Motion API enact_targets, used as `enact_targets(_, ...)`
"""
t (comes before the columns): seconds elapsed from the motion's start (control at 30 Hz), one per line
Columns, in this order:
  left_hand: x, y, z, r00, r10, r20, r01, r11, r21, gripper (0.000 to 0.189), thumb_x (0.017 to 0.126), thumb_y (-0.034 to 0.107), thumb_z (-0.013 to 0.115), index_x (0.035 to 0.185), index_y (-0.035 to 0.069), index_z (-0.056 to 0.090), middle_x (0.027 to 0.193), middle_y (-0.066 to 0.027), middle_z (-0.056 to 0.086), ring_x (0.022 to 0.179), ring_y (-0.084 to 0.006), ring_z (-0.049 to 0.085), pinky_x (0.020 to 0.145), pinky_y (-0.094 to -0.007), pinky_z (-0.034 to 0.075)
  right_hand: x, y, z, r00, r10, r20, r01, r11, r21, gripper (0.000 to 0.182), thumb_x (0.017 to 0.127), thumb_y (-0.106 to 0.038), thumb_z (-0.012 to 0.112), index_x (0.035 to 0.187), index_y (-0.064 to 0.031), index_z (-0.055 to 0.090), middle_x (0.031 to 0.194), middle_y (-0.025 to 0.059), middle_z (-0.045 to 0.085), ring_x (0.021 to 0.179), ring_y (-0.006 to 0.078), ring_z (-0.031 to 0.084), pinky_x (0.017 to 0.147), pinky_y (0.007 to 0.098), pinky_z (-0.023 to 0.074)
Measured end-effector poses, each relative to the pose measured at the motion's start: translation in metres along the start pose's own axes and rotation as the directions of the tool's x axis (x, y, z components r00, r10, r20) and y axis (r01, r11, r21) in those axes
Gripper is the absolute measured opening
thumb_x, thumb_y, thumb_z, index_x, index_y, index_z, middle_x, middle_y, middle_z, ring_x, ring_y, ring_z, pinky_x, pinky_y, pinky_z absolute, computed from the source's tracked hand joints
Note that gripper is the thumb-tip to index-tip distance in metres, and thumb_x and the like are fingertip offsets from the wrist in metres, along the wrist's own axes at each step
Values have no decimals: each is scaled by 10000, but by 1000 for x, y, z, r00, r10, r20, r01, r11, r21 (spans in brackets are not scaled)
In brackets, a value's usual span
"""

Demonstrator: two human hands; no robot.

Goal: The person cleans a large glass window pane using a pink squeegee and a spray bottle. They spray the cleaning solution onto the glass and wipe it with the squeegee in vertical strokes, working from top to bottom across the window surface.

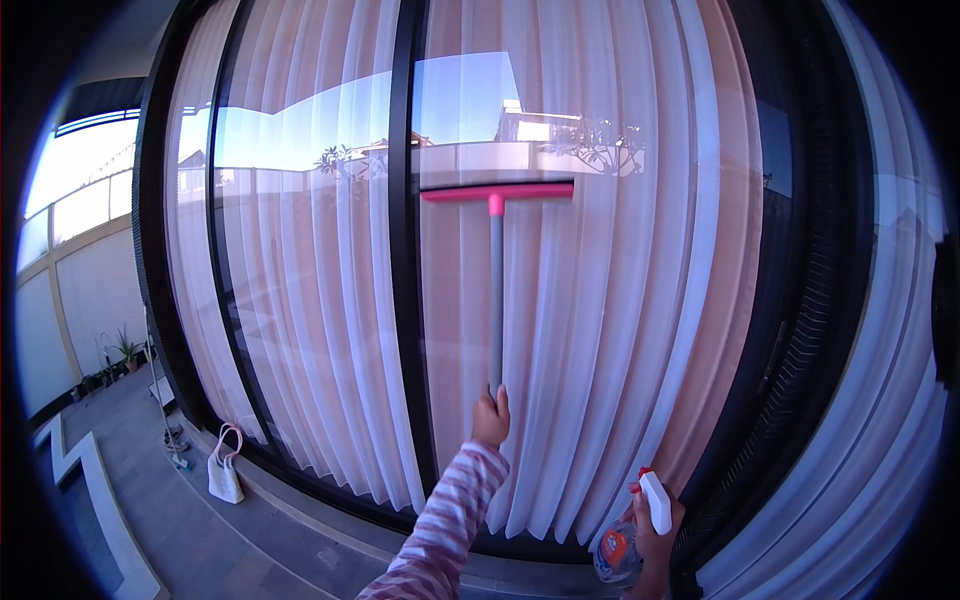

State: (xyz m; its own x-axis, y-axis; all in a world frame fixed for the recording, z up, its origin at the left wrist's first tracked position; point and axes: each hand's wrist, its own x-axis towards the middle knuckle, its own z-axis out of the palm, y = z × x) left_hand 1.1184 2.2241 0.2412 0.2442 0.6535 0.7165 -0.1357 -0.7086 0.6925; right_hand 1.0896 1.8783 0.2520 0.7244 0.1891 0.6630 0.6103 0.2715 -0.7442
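My left hand (490,417) grips the grey handle of a squeegee (496,292) that points upward in front of me. Its pink head (498,193) with a dark blade lies across the glass pane (465,322), just right of a black vertical frame bar (406,225). At the lower right, my right hand (657,529) is closed around a clear spray bottle (616,553). The bottle has a white and red trigger head (655,501) and a coloured label. Whether any finger presses the trigger cannot be told.
Pale pleated curtains (322,300) hang behind the glass, which reflects sky, a wall and trees. A white handbag (224,476) stands on the stone step (300,517) at lower left. Beyond are a thin pole (155,382), footwear (175,436), potted plants (127,351) and a boundary wall (97,281).
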Motion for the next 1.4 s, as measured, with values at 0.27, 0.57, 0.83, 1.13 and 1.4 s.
enact_targets(0.27,14,56,-19,997,8,79,-11,999,33,531,955,331,478,1136,-167,508,760,-342,602,785,-474,621,668,-512,479,15,-2,5,997,-79,12,79,996,-36,166,850,-70,621,972,42,635,800,109,658,543,140,623,495,270,542)
enact_targets(0.57,162,133,-31,996,85,12,-85,996,25,499,957,379,458,1012,-100,589,779,-335,606,803,-505,593,677,-524,476,5,-12,37,981,97,166,-114,989,97,203,871,-84,589,1025,46,615,901,130,673,590,150,639,519,271,545)
enact_targets(0.83,-61,2,-50,997,-29,67,21,992,122,551,957,352,472,1121,-170,529,804,-360,604,807,-491,618,684,-517,484,6,-3,20,996,28,87,-38,992,118,194,867,-82,604,1024,32,618,871,122,678,588,134,636,523,264,549)
enact_targets(1.13,206,136,-89,998,64,27,-64,998,16,487,955,375,482,845,-84,603,696,-311,588,743,-482,608,603,-480,472,1,-7,42,992,69,108,-82,990,119,211,871,-117,590,1021,28,625,869,114,679,569,141,631,512,286,542)
enact_targets(1.4,20,20,-72,1000,-5,31,3,998,63,441,966,327,479,999,-102,577,688,-295,598,721,-473,618,579,-488,469,-3,-1,34,988,89,127,-109,981,161,272,887,-174,585,1061,34,609,892,120,683,551,142,631,503,252,517)
